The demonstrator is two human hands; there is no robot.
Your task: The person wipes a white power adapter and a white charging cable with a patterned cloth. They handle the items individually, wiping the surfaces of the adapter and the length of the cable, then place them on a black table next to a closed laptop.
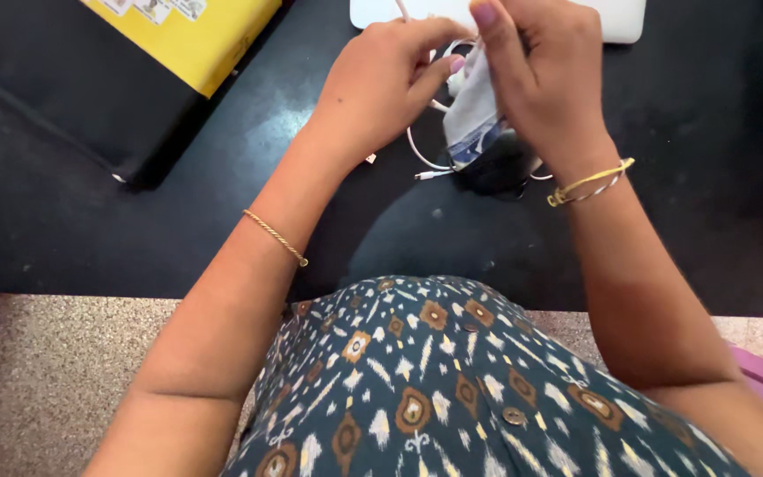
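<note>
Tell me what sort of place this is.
Probably a home or small workspace with a dark desk. A white flat device lies at its far edge, a yellow-and-black box sits nearby, and both hands work a white cable and small pouch.

We seem to be at a work station, perhaps an office or small repair spot, though we cannot say for sure. A black bench stretches under our hands, a yellow package lies beyond the left hand, a flat white device sits past the right hand, and speckled flooring shows below.
</note>
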